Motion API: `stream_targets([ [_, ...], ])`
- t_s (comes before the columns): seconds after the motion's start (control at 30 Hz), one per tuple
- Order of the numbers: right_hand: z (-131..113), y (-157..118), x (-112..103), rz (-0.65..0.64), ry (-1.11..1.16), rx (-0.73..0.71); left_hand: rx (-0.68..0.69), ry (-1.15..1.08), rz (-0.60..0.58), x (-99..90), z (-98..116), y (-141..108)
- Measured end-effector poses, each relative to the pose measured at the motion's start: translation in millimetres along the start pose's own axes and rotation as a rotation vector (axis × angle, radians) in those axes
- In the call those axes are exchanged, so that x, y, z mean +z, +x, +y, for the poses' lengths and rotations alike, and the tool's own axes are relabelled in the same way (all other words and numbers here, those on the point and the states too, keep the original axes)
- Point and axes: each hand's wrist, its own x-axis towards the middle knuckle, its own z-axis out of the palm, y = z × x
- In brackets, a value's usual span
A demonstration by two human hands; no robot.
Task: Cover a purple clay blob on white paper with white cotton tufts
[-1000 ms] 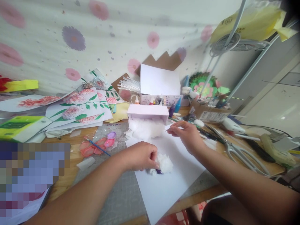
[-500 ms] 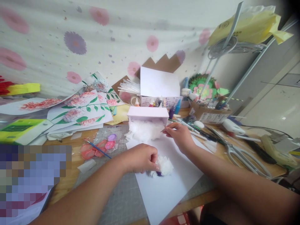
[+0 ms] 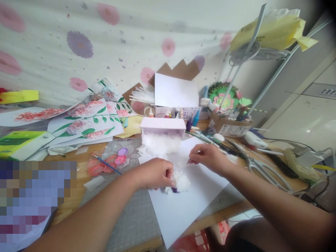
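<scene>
My left hand (image 3: 159, 173) is closed in a pinch at the left side of a fluffy white crumpled tissue-paper cluster (image 3: 182, 181). A small dark purple patch (image 3: 175, 190) shows at the cluster's lower edge. Fingertips pressed together, my right hand (image 3: 206, 158) hovers above and to the right of it, with a thin pale tissue piece (image 3: 184, 161) that is hard to make out at its tips. Behind both hands, a white open box (image 3: 163, 123) lies with white tissue pieces (image 3: 160, 143) spilling from its front. A large white sheet (image 3: 175, 213) lies beneath the cluster.
Scissors (image 3: 258, 166) and pens lie at the right, before a cardboard box (image 3: 231, 126). At the left are a blue-handled brush (image 3: 107, 163), a red plastic palette (image 3: 98, 167) and flower pictures (image 3: 81, 122). Glue and paint bottles (image 3: 189, 124) stand behind the white box.
My right hand has moved back from the tissue pieces at the box, toward me and the cluster. My left hand stays at the cluster. The view has shifted slightly.
</scene>
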Motion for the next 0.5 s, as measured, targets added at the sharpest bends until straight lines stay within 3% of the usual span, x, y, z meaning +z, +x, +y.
stream_targets([
  [0.07, -3, -2, 0, 0.004, -0.015, -0.022, 0.004, 0.004, 0.001, 0.2, 0, 0],
  [0.13, -10, -8, 1, -0.024, 0.122, -0.099, 0.001, 0.009, 0.000, 0.3, 1, -1],
  [0.3, -36, -28, 10, -0.323, 0.401, -0.155, -0.033, 0.004, 0.002, -0.8, 3, -3],
  [0.4, -39, -32, 20, -0.411, 0.344, -0.102, -0.043, 0.033, 0.007, -1.1, 3, -2],
  [0.5, -34, -30, 28, -0.375, 0.171, -0.061, -0.041, 0.034, -0.012, -0.6, 2, -1],
])
